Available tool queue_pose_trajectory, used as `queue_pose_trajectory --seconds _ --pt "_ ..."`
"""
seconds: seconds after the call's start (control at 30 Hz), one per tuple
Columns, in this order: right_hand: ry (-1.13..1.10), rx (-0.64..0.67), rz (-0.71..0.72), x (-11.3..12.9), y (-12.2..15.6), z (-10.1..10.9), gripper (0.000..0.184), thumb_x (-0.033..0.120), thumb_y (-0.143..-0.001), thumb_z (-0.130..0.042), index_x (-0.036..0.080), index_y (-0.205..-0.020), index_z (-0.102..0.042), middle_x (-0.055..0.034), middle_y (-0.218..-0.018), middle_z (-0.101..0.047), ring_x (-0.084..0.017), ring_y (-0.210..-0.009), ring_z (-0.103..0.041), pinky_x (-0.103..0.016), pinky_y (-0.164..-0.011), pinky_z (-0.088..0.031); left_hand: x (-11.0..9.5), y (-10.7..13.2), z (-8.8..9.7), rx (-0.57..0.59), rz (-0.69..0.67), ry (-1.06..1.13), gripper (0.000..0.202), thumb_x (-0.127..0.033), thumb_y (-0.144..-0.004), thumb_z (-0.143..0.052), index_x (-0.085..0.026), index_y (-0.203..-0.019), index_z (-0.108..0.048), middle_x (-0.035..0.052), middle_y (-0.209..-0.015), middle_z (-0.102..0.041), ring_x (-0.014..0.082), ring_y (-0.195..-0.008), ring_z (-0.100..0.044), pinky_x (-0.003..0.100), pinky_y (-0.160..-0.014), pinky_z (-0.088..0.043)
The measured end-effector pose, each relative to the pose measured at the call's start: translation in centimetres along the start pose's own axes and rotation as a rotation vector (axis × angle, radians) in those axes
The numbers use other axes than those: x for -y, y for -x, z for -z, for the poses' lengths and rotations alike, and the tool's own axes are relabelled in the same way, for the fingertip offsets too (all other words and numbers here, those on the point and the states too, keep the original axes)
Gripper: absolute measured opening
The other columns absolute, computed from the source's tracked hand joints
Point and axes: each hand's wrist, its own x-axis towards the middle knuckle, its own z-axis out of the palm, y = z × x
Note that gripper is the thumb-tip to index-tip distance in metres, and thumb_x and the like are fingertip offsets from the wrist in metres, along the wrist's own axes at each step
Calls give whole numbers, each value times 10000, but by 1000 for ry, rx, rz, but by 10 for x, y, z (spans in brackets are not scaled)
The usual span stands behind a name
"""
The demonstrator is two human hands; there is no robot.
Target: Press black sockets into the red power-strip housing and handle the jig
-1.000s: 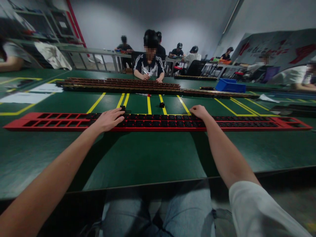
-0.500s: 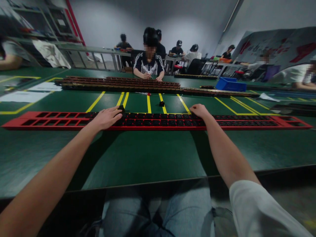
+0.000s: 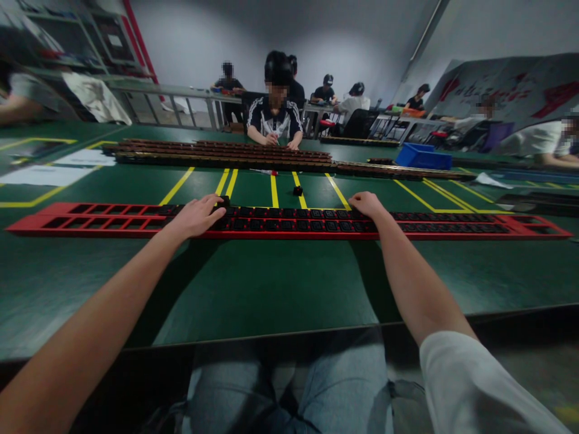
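Across green tabletop (image 3: pixel 280 283), long red frame (image 3: pixel 280 235), black inserts (image 3: pixel 332 226) in two rows

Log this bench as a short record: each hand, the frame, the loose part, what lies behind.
left hand: over the red frame, at a black block; grip unclear
right hand: curled at the frame's far edge; grip unclear
frame: lies lengthwise on the green table; black pieces in its middle and right
loose part: small dark part, beyond the frame
behind: brown strips, blue bin
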Motion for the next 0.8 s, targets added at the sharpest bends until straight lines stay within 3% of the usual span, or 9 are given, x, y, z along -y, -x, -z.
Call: queue_pose_trajectory --seconds 0.3,0.5,0.67,0.8 --pt "32 -8 -5 1 1 0 355 341 -964 -546 97 -1054 -788 -154 -1058 -752 -242 -962 -680 -267 -825 -488 4 0 -6 -104 -117 70 589 -499 -976 -270 -124 -1188 -671 153 -1320 -593 297 -1264 -562 432 -1166 -401" --pt "27 -14 -11 0 0 -1 355 339 -967 -546 102 -1088 -781 -160 -1093 -745 -250 -991 -676 -274 -835 -487 4 2 -7 -94 -104 41 597 -490 -994 -272 -138 -1319 -629 144 -1397 -565 283 -1290 -551 431 -1156 -404" --pt "20 -9 -9 3 3 2 342 320 -966 -549 97 -1081 -782 -155 -1094 -746 -247 -989 -678 -269 -834 -484 2 0 -9 -3 14 -78 589 -533 -1016 -270 -255 -1435 -576 108 -1584 -429 329 -1416 -450 517 -1181 -330" --pt "18 -11 -7 3 4 2 340 315 -966 -550 95 -1079 -784 -155 -1080 -749 -240 -973 -678 -268 -840 -486 0 -2 -8 42 31 -116 619 -558 -1016 -252 -247 -1450 -566 115 -1572 -451 327 -1374 -498 494 -1159 -358"
